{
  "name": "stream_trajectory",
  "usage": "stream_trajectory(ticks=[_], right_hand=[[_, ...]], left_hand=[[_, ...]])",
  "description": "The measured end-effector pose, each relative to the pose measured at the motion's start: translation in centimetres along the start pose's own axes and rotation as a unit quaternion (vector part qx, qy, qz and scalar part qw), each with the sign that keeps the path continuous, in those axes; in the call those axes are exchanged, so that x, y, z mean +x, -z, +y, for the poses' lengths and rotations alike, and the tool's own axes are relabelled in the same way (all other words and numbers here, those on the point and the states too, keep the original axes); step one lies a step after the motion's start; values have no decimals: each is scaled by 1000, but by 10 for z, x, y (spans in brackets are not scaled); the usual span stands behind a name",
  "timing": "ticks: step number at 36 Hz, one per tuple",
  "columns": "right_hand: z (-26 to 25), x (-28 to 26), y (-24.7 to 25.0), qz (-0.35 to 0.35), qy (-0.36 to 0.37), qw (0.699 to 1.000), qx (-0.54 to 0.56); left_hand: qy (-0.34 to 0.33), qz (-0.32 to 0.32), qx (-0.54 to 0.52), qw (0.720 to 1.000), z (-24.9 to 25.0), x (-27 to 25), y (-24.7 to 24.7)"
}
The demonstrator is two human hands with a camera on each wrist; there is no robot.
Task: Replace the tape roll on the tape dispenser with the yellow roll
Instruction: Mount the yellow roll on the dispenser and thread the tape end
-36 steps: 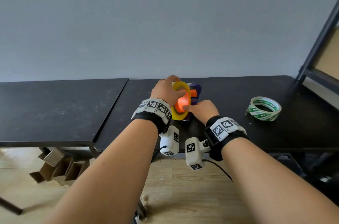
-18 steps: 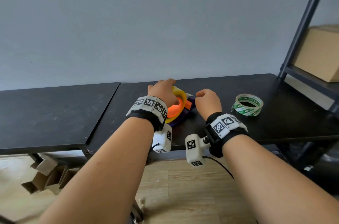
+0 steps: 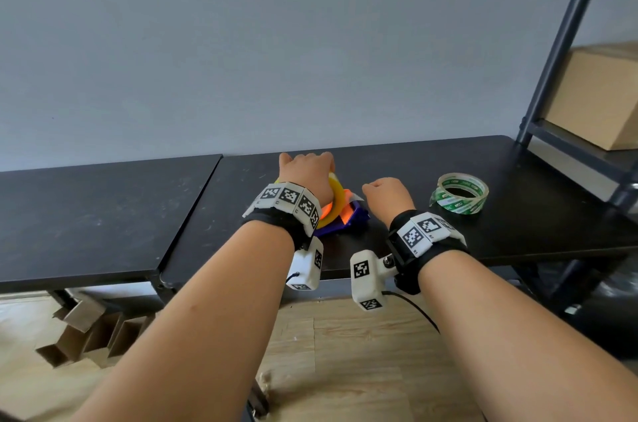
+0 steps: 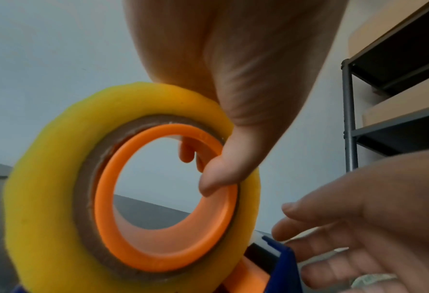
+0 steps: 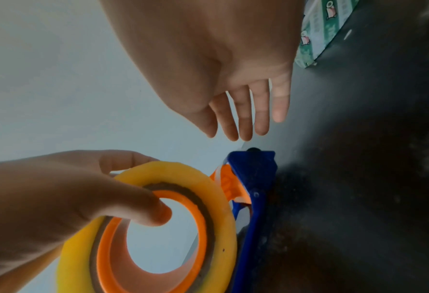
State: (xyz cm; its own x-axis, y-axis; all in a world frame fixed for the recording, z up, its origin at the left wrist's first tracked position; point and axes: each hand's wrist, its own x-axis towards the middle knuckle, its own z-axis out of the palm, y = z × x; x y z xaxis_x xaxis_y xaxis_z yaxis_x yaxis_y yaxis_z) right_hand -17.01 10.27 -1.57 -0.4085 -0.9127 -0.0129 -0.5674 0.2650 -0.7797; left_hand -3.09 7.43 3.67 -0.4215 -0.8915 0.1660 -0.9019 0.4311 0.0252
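Yellow roll: your yellow tape roll with its brown cardboard core (image 4: 45,198) sits around the orange plastic hub ring (image 4: 163,255) of the blue plastic tape dispenser (image 5: 255,190), which lies on the black table (image 3: 448,242).
Left hand: your left hand (image 3: 305,174) grips that roll at its top, thumb (image 4: 223,174) hooked over the inner edge onto the hub, other fingers behind the roll.
Right hand: your right hand (image 3: 386,195) hovers just beside the dispenser, fingers (image 5: 246,119) straight and relaxed, holding nothing.
Key relation: the dispenser's blue front end lies just below your right fingertips and to the right of the roll, so your right hand is the nearer one to it.
Axis: the roll stands on edge, its opening facing you.
Judgement: the roll looks seated or nearly so; threading the tape end toward the blue front likely comes next.
Old roll: the green-and-white printed tape roll (image 3: 459,193) lies flat on the table, well apart to the right.
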Motion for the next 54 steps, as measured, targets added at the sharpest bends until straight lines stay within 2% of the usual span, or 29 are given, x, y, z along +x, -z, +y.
stream_trajectory(ticks=[6, 14, 25, 33, 42, 47, 54], right_hand=[[-2, 0, 0, -26, 0, 1000, -11], [-4, 1, 6, 63, 37, 996, 51], [-10, 9, 0, 65, 43, 988, 136], [-14, 13, -5, 74, 78, 986, 127], [-16, 14, -8, 103, 62, 985, 125], [-16, 10, -8, 114, 69, 983, 126], [-12, 3, -2, 101, 43, 983, 149]], left_hand=[[1, 45, -48, 998, -3, -4, -2], [-2, 105, -75, 992, -3, -10, -7], [13, 94, -116, 989, -7, -7, -15], [28, 89, -105, 990, -14, -3, -25], [42, 74, -127, 988, -17, 1, -27], [43, 82, -101, 991, -14, -3, -27], [47, 73, -55, 995, -2, -4, -27]])
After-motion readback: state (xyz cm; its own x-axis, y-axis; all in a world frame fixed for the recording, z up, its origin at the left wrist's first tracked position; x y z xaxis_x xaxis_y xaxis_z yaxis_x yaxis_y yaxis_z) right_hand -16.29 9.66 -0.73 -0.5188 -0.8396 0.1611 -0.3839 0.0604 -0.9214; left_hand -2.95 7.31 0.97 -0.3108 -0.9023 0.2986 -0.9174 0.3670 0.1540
